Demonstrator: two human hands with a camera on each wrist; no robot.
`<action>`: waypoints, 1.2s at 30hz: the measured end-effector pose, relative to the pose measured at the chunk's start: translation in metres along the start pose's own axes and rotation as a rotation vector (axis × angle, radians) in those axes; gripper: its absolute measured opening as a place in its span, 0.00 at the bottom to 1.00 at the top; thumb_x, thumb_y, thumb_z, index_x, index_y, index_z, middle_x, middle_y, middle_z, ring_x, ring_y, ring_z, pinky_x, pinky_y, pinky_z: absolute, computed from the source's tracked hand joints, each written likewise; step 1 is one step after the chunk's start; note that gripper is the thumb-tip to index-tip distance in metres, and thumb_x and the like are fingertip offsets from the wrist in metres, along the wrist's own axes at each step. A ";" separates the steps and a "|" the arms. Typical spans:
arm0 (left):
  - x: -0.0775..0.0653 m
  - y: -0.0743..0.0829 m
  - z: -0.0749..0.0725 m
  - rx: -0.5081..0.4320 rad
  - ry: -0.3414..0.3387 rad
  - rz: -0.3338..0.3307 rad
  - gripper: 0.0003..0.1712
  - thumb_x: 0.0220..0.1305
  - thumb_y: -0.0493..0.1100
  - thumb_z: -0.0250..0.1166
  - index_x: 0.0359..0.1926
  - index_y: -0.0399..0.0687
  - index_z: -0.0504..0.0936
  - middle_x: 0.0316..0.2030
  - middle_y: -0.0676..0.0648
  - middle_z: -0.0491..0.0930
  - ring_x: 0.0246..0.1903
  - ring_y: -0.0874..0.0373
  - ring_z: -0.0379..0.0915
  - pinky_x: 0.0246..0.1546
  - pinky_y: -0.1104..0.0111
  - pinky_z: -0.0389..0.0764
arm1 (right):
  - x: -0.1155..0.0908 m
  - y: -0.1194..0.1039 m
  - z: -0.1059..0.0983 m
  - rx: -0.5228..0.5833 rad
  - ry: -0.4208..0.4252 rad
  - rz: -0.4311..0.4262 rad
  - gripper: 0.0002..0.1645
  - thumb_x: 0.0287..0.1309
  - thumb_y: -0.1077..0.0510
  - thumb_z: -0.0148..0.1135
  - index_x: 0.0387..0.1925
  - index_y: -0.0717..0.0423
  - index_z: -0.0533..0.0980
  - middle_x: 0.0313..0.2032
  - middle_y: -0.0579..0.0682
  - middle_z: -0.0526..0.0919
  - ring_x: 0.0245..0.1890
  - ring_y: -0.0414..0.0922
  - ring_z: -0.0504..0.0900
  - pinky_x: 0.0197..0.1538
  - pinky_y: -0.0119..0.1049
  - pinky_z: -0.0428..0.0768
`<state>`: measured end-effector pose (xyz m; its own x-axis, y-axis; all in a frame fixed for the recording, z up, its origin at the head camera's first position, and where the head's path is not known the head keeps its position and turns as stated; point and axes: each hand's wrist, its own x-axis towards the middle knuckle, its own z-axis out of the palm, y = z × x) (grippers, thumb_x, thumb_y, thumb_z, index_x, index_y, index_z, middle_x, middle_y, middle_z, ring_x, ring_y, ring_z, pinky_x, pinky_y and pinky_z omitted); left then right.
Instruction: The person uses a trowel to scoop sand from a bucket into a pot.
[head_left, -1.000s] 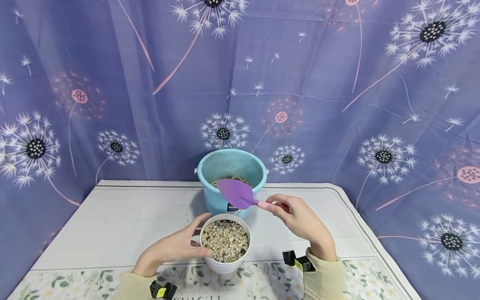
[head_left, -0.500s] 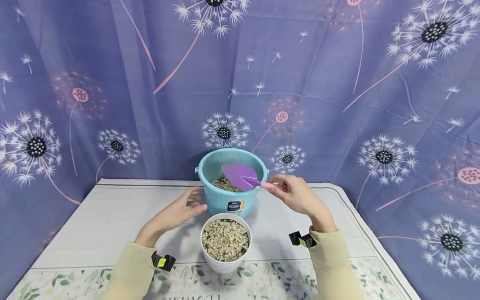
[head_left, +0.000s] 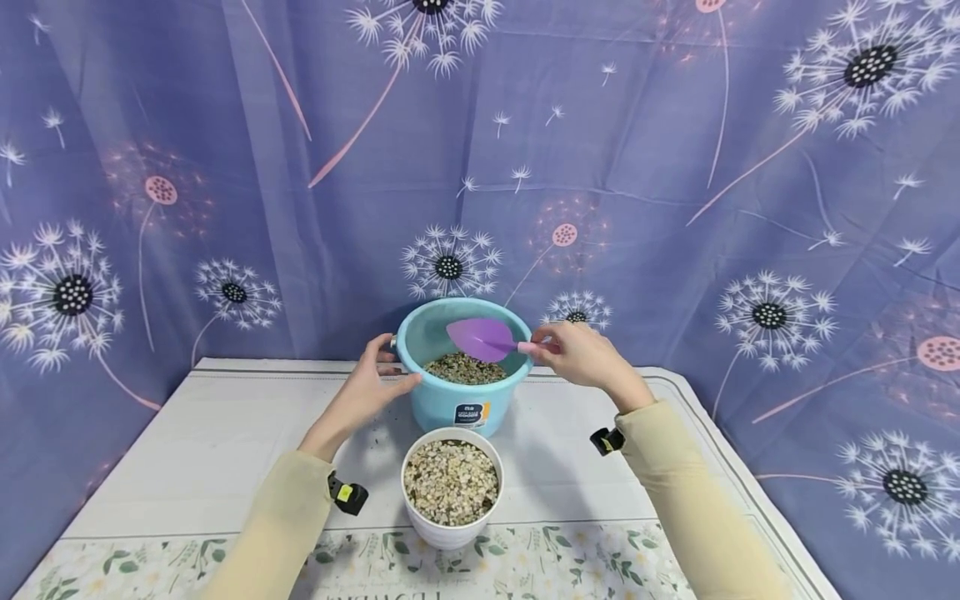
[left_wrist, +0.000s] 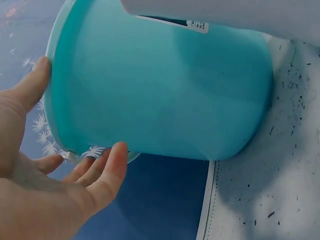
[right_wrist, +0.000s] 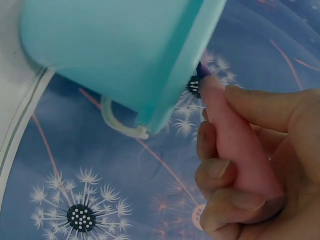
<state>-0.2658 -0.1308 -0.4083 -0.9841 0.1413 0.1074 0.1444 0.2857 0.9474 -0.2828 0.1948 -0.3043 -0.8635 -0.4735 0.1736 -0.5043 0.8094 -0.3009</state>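
Observation:
A purple trowel with a pink handle point(right_wrist: 237, 140) is gripped in my right hand point(head_left: 581, 354). Its purple blade point(head_left: 480, 339) hangs over the inside of a light-blue bucket point(head_left: 450, 400), above the grainy mix point(head_left: 465, 369) at the bottom. My left hand point(head_left: 365, 392) is at the bucket's left side. In the left wrist view, the thumb point(left_wrist: 35, 82) touches the rim while the relaxed fingers spread along the wall near the bail joint. In front of the bucket stands a white pot point(head_left: 450, 536), nearly full of pale granules point(head_left: 450, 482).
The white table point(head_left: 247, 442) has a floral-printed front strip point(head_left: 555, 558). Behind it hangs a blue dandelion-patterned curtain point(head_left: 337, 250). Small dark crumbs point(left_wrist: 271, 215) lie on the tabletop near the bucket. The bucket's white handle point(right_wrist: 112, 122) hangs by its side.
My left hand has let go of the white pot and moved forward to the bucket's rim. The right hand has carried the trowel forward, from above the bucket's front rim to over its inside.

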 end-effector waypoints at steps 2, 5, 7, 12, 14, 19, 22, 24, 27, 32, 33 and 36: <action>0.004 0.001 0.000 -0.047 -0.017 -0.010 0.60 0.56 0.55 0.74 0.77 0.49 0.42 0.62 0.35 0.62 0.60 0.40 0.65 0.54 0.54 0.77 | 0.005 0.001 0.000 -0.013 -0.023 0.003 0.18 0.65 0.43 0.61 0.41 0.52 0.84 0.25 0.44 0.82 0.20 0.41 0.74 0.25 0.37 0.75; 0.010 0.003 0.001 -0.111 -0.035 -0.027 0.58 0.56 0.54 0.74 0.76 0.51 0.45 0.58 0.38 0.66 0.56 0.45 0.68 0.51 0.55 0.79 | 0.012 0.002 0.000 -0.038 -0.044 0.009 0.19 0.65 0.43 0.61 0.41 0.54 0.83 0.27 0.46 0.83 0.21 0.41 0.76 0.28 0.39 0.77; 0.011 0.009 0.001 -0.145 -0.042 -0.053 0.56 0.58 0.52 0.73 0.75 0.50 0.46 0.56 0.38 0.66 0.54 0.46 0.69 0.51 0.54 0.79 | 0.016 0.003 0.001 -0.059 -0.052 0.020 0.20 0.65 0.42 0.60 0.42 0.54 0.83 0.27 0.45 0.83 0.21 0.41 0.76 0.29 0.39 0.78; 0.020 0.010 0.007 -0.159 0.018 -0.078 0.49 0.61 0.50 0.70 0.73 0.51 0.49 0.52 0.37 0.68 0.48 0.48 0.72 0.49 0.54 0.80 | 0.027 0.003 0.003 -0.129 -0.063 0.045 0.18 0.65 0.43 0.61 0.40 0.53 0.84 0.25 0.42 0.82 0.22 0.42 0.77 0.28 0.39 0.77; 0.025 0.005 0.012 -0.150 0.062 -0.069 0.45 0.62 0.49 0.69 0.71 0.51 0.51 0.49 0.38 0.70 0.44 0.49 0.74 0.44 0.58 0.82 | 0.031 0.003 0.003 -0.160 -0.069 0.056 0.16 0.65 0.44 0.61 0.39 0.51 0.84 0.24 0.42 0.81 0.22 0.43 0.76 0.25 0.39 0.76; 0.029 0.004 0.019 -0.132 0.131 -0.054 0.40 0.64 0.43 0.64 0.69 0.49 0.51 0.43 0.38 0.70 0.38 0.50 0.73 0.34 0.64 0.82 | 0.038 0.002 0.009 -0.215 -0.105 0.078 0.13 0.65 0.45 0.62 0.39 0.48 0.84 0.22 0.42 0.79 0.21 0.45 0.76 0.21 0.39 0.75; 0.030 0.003 0.021 -0.125 0.145 -0.052 0.39 0.64 0.42 0.62 0.69 0.49 0.51 0.42 0.38 0.70 0.37 0.50 0.73 0.33 0.64 0.82 | 0.042 0.002 0.012 -0.235 -0.119 0.087 0.13 0.65 0.46 0.61 0.38 0.48 0.84 0.23 0.43 0.79 0.23 0.45 0.77 0.22 0.40 0.76; 0.030 0.003 0.021 -0.120 0.150 -0.054 0.39 0.63 0.42 0.62 0.69 0.49 0.51 0.41 0.39 0.69 0.37 0.50 0.73 0.33 0.64 0.83 | 0.044 0.000 0.013 -0.259 -0.119 0.091 0.13 0.65 0.46 0.61 0.37 0.49 0.83 0.24 0.43 0.79 0.24 0.45 0.77 0.23 0.39 0.77; 0.030 0.003 0.021 -0.116 0.157 -0.057 0.38 0.64 0.42 0.61 0.69 0.50 0.51 0.41 0.39 0.69 0.36 0.50 0.73 0.33 0.64 0.83 | 0.048 -0.003 0.015 -0.300 -0.116 0.094 0.13 0.66 0.46 0.61 0.34 0.50 0.82 0.24 0.44 0.79 0.23 0.45 0.77 0.23 0.38 0.77; 0.030 0.004 0.020 -0.119 0.174 -0.061 0.37 0.64 0.41 0.61 0.68 0.49 0.52 0.41 0.40 0.68 0.36 0.51 0.72 0.32 0.66 0.82 | 0.058 -0.008 0.021 -0.422 -0.076 0.092 0.14 0.66 0.46 0.61 0.29 0.50 0.80 0.22 0.46 0.77 0.21 0.47 0.76 0.22 0.41 0.77; 0.030 0.004 0.020 -0.121 0.175 -0.063 0.37 0.64 0.41 0.61 0.68 0.49 0.52 0.41 0.40 0.68 0.36 0.51 0.72 0.32 0.66 0.82 | 0.060 -0.009 0.023 -0.450 -0.068 0.091 0.14 0.66 0.47 0.61 0.30 0.50 0.80 0.22 0.47 0.77 0.21 0.48 0.76 0.22 0.42 0.77; 0.030 0.004 0.020 -0.121 0.178 -0.072 0.36 0.64 0.41 0.61 0.68 0.49 0.52 0.42 0.39 0.68 0.37 0.51 0.72 0.32 0.66 0.82 | 0.065 -0.011 0.029 -0.529 -0.053 0.088 0.14 0.66 0.47 0.62 0.31 0.52 0.81 0.23 0.49 0.78 0.22 0.49 0.77 0.24 0.44 0.78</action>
<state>-0.2926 -0.1069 -0.4076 -0.9957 -0.0476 0.0790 0.0698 0.1712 0.9828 -0.3335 0.1447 -0.3168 -0.9082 -0.4017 0.1175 -0.3738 0.9048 0.2039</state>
